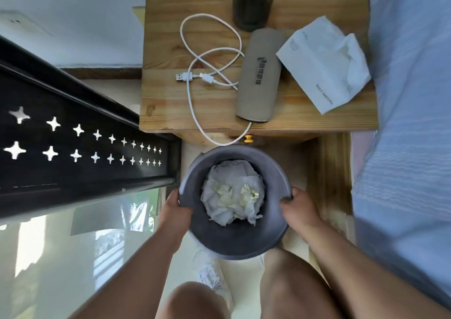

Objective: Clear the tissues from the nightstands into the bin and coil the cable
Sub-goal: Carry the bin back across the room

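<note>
A round grey bin (234, 243) hangs just in front of the wooden nightstand (168, 103). My left hand (177, 208) grips its left rim and my right hand (299, 208) grips its right rim. Inside the bin lie crumpled white and yellowish tissues (233, 194). On the nightstand a white USB cable (207, 50) lies in loose loops, one loop drooping over the front edge. A white tissue pack (322, 67) with a tissue sticking out lies at the right of the nightstand.
A grey oblong case (261, 79) lies between the cable and the tissue pack, and a dark tumbler (251, 3) stands behind it. A bed with blue bedding (405, 123) is on the right. A dark rail with star cut-outs (73, 142) runs along the left.
</note>
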{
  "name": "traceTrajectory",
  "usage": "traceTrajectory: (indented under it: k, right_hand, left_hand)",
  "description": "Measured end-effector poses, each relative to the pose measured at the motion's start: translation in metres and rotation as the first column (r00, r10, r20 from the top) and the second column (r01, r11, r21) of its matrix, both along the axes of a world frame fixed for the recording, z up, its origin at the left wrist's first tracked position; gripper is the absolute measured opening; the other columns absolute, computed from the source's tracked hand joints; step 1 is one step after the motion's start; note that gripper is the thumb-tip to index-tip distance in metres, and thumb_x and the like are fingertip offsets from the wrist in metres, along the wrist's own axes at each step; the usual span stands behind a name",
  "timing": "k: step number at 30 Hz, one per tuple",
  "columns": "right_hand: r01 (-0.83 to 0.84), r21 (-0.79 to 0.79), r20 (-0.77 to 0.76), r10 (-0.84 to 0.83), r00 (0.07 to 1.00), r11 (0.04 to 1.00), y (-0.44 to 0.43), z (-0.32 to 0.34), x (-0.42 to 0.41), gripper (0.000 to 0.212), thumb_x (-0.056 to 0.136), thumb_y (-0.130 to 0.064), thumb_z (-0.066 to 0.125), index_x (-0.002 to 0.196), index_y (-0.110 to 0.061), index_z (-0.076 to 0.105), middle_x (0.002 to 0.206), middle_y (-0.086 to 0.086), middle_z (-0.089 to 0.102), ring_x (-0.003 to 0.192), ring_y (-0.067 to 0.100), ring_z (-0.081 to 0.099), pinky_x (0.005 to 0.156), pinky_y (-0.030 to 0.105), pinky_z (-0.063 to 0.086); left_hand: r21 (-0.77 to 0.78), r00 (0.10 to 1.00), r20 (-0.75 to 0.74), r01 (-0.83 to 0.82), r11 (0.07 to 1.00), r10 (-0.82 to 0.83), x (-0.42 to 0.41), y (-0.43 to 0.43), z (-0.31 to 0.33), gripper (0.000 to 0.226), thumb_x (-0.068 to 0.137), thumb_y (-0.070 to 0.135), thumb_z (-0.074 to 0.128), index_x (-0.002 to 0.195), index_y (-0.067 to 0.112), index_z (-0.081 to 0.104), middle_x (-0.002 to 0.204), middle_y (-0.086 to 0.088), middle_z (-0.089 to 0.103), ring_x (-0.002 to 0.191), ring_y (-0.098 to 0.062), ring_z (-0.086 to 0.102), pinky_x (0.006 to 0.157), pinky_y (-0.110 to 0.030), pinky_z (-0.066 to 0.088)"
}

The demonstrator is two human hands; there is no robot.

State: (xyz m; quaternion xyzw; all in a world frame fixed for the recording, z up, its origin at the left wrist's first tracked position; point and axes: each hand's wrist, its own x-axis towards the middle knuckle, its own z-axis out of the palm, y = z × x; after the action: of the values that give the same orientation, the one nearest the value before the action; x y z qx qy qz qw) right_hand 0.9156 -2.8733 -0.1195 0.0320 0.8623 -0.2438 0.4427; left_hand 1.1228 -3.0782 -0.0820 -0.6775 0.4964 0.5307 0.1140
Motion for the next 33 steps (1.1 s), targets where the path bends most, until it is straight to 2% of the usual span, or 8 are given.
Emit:
traceTrajectory:
  k: [3, 8, 16, 21, 25, 27, 29, 33]
  right_hand:
    - [-0.017, -0.031, 0.004, 0.017, 1.000, 0.999, 0.005, 0.051, 0.001, 0.014, 0.084, -0.009, 0.057, 0.087, -0.011, 0.070, 0.081, 0.007, 0.076, 0.080, 0.031, 0.073, 0.072, 0.041, 0.059]
    - [-0.164, 0.006, -0.101, 0.163, 0.981, 0.986, 0.022, 0.174, -0.006, 0.021, 0.088, -0.010, 0.060, 0.070, -0.018, 0.056, 0.069, -0.002, 0.063, 0.070, 0.027, 0.062, 0.057, 0.034, 0.045]
    - [-0.182, -0.005, -0.183, 0.178, 0.967, 0.983, 0.059, 0.409, -0.001, 0.018, 0.089, -0.013, 0.060, 0.072, -0.012, 0.055, 0.065, 0.005, 0.060, 0.063, 0.027, 0.057, 0.056, 0.035, 0.039]
    - [0.018, -0.102, -0.276, -0.045, 0.960, 0.995, 0.108, 0.529, 0.044, 0.022, 0.085, -0.012, 0.065, 0.067, -0.011, 0.054, 0.059, 0.002, 0.055, 0.055, 0.019, 0.049, 0.052, 0.034, 0.033]
    - [0.265, -0.295, -0.306, -0.353, 0.884, 0.918, 0.152, 0.597, 0.109, 0.003, 0.085, -0.020, 0.073, 0.085, -0.019, 0.071, 0.076, -0.004, 0.073, 0.059, 0.005, 0.063, 0.049, 0.018, 0.042]
    - [0.401, -0.393, -0.259, -0.518, 0.816, 0.828, 0.177, 0.627, 0.149, 0.020, 0.077, -0.022, 0.075, 0.092, -0.035, 0.071, 0.083, -0.019, 0.076, 0.070, 0.002, 0.071, 0.059, 0.026, 0.053]
    - [0.517, -0.443, -0.208, -0.645, 0.736, 0.733, 0.204, 0.647, 0.191, 0.033, 0.071, -0.025, 0.073, 0.096, -0.047, 0.069, 0.087, -0.018, 0.077, 0.077, 0.009, 0.074, 0.066, 0.039, 0.060]
    - [0.689, -0.477, -0.176, -0.827, 0.534, 0.546, 0.277, 0.671, 0.270, 0.043, 0.076, -0.016, 0.066, 0.095, -0.054, 0.065, 0.088, -0.013, 0.076, 0.087, 0.022, 0.073, 0.077, 0.054, 0.062]
  left_hand:
    - [0.002, 0.999, -0.035, -0.019, 1.000, 0.019, 0.008, 0.006, 0.050, 0.044, 0.081, -0.008, 0.056, 0.105, 0.026, 0.069, 0.100, -0.016, 0.077, 0.096, -0.044, 0.073, 0.084, -0.062, 0.061]
    - [-0.032, 0.986, -0.142, -0.090, 0.995, 0.084, 0.017, 0.023, 0.165, 0.045, 0.065, -0.001, 0.059, 0.092, 0.030, 0.077, 0.087, -0.008, 0.081, 0.080, -0.032, 0.074, 0.068, -0.046, 0.056]
    - [0.062, 0.958, -0.281, -0.047, 0.997, 0.062, 0.024, 0.041, 0.381, 0.050, 0.059, 0.006, 0.058, 0.093, 0.034, 0.081, 0.091, -0.011, 0.081, 0.080, -0.030, 0.073, 0.072, -0.049, 0.065]
    - [0.019, 0.892, -0.421, 0.190, 0.982, -0.165, 0.026, 0.043, 0.489, 0.056, 0.056, 0.005, 0.059, 0.099, 0.036, 0.079, 0.091, -0.009, 0.080, 0.073, -0.017, 0.073, 0.067, -0.039, 0.064]
    - [-0.041, 0.786, -0.529, 0.351, 0.935, -0.319, 0.027, 0.053, 0.558, 0.056, 0.058, 0.001, 0.061, 0.099, 0.034, 0.080, 0.102, -0.019, 0.078, 0.089, -0.036, 0.075, 0.078, -0.052, 0.065]
    - [-0.062, 0.734, -0.568, 0.413, 0.909, -0.372, 0.028, 0.070, 0.588, 0.053, 0.059, 0.000, 0.062, 0.098, 0.032, 0.080, 0.105, -0.020, 0.079, 0.100, -0.047, 0.075, 0.087, -0.063, 0.062]
    - [-0.068, 0.677, -0.596, 0.494, 0.867, -0.432, 0.032, 0.097, 0.612, 0.052, 0.064, -0.002, 0.064, 0.100, 0.032, 0.079, 0.109, -0.019, 0.079, 0.106, -0.049, 0.073, 0.092, -0.069, 0.060]
    - [-0.068, 0.522, -0.635, 0.696, 0.715, -0.569, 0.038, 0.172, 0.633, 0.058, 0.081, -0.014, 0.059, 0.111, 0.033, 0.076, 0.105, -0.004, 0.083, 0.088, -0.025, 0.081, 0.065, -0.038, 0.067]
